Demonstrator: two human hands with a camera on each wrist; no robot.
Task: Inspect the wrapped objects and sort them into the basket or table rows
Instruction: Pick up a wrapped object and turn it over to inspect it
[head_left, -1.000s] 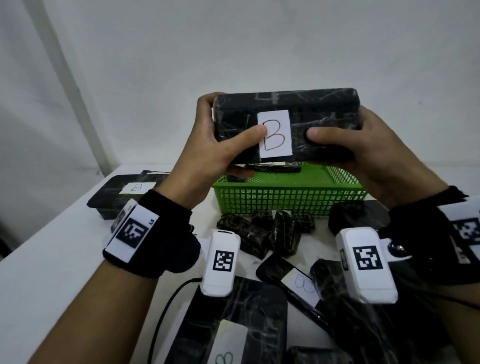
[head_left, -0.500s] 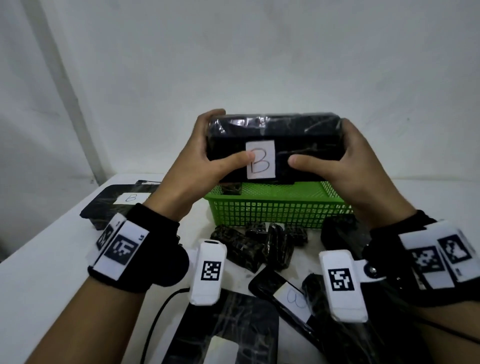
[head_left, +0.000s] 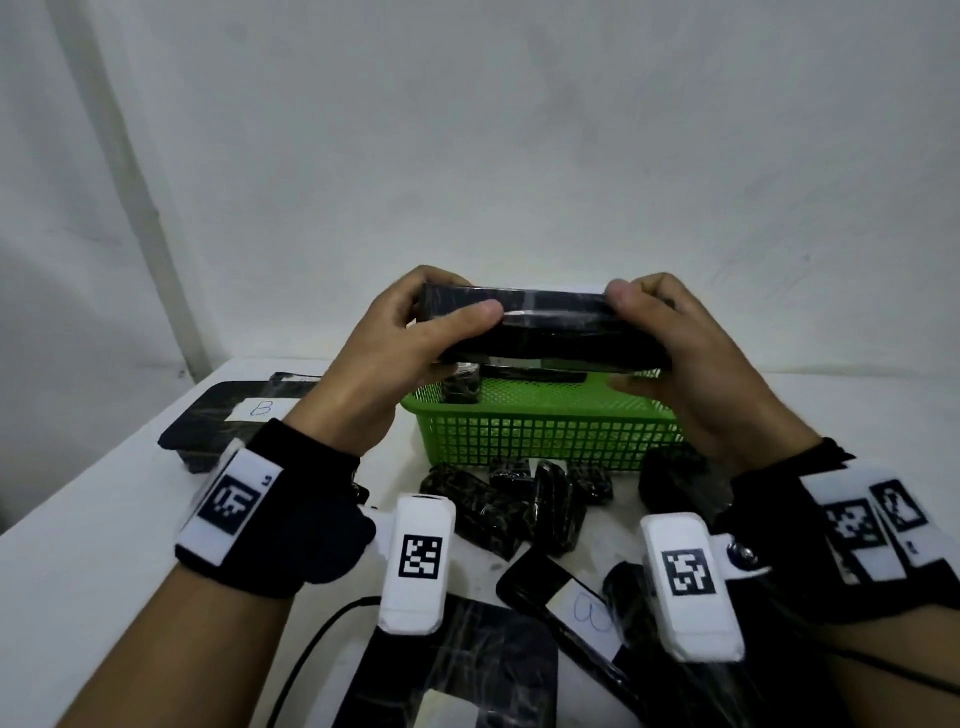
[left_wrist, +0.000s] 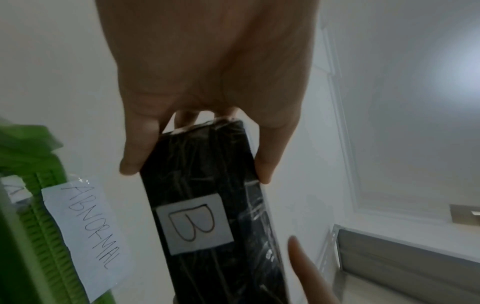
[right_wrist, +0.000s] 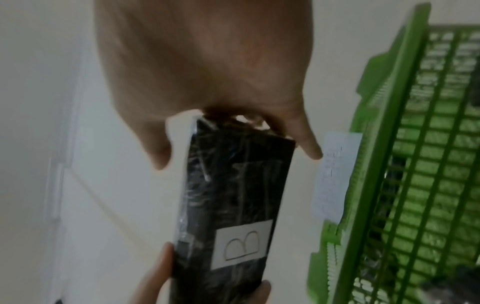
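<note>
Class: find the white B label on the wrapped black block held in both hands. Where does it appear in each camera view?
Head: hidden; the block shows only an unlabelled side, centre.
Left wrist: B label, centre, below the fingers.
Right wrist: B label, lower centre.
Shared landmark: green basket, below the block, left edge, right side.

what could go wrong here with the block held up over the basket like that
1. The wrapped block is held only at its ends by the left hand and right hand; the glossy wrap may slip.
2. It hangs above the green basket, whose tag reads ABNORMAL, so a drop could sort it there by accident.
3. In the head view its B label faces away and could be misread.
</note>
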